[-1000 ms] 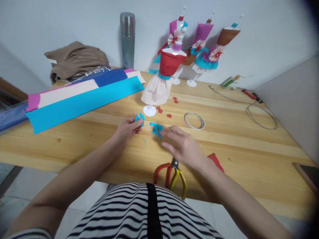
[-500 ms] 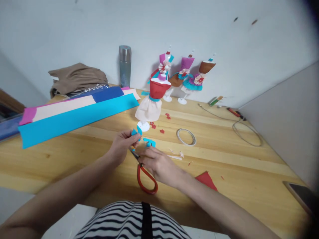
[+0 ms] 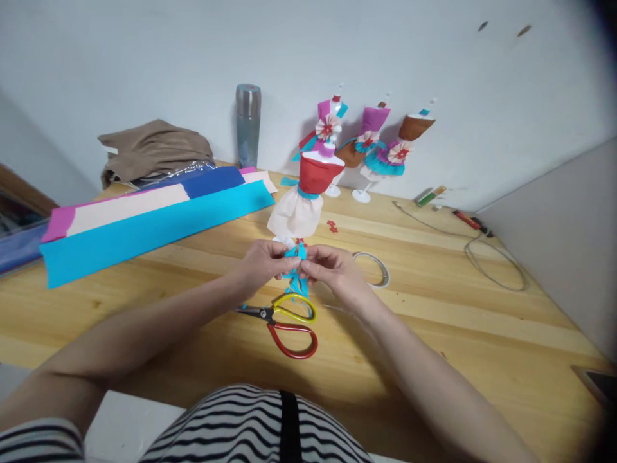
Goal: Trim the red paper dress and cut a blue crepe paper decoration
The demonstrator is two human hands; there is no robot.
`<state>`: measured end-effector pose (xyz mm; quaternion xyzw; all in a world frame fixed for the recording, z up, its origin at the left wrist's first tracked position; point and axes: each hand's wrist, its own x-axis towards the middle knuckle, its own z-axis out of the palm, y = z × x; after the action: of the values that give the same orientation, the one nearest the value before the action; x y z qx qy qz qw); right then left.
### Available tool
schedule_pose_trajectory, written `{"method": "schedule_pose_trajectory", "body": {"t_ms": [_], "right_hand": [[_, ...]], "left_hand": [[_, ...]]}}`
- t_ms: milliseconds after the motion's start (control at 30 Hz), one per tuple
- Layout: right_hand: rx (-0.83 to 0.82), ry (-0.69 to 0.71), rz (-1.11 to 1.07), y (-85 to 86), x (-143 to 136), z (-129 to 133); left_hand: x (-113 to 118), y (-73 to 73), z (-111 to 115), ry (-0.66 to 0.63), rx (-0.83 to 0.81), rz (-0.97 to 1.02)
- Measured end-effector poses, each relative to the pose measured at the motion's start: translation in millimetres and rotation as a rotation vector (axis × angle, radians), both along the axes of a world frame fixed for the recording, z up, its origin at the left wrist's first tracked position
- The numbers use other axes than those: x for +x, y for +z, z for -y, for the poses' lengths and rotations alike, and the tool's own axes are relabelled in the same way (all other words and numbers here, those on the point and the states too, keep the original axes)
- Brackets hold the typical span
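Note:
My left hand (image 3: 264, 260) pinches a small cut piece of blue crepe paper (image 3: 295, 253) between thumb and fingertips. From the other side, the closed fingertips of my right hand (image 3: 337, 271) grip the same piece. Just below my fingers, more blue scraps (image 3: 299, 287) lie on the table. The scissors (image 3: 265, 313), with one yellow and one red handle, rest nearer to me, touched by neither hand. Right behind my hands stands a small mannequin (image 3: 315, 177) in a red top and pale gathered skirt, its base partly hidden.
Long strips of blue paper (image 3: 159, 225) lie on the left, before a brown cloth (image 3: 159, 148). A steel flask (image 3: 248, 125) and several dressed mannequins (image 3: 375, 120) line the wall. Right of my hand are a roll of tape (image 3: 384, 273) and a cable (image 3: 470, 251); red paper flowers (image 3: 332, 226) lie behind.
My right hand has let go of the scissors, which now lie flat on the table, and has come up to the blue paper in my left hand. The view has shifted slightly.

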<state>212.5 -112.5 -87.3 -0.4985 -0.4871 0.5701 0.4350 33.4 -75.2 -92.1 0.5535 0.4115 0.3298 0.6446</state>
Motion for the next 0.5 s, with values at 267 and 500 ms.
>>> {"method": "schedule_pose_trajectory", "body": {"t_ms": [267, 500], "right_hand": [[-0.051, -0.081, 0.025, -18.9, 3, 3], [-0.074, -0.146, -0.020, -21.0, 2, 14]], "left_hand": [[-2, -11.3, -3, -0.163, -0.027, -0.073], [-12, -12.7, 1, -0.264, -0.204, 0.023]]}}
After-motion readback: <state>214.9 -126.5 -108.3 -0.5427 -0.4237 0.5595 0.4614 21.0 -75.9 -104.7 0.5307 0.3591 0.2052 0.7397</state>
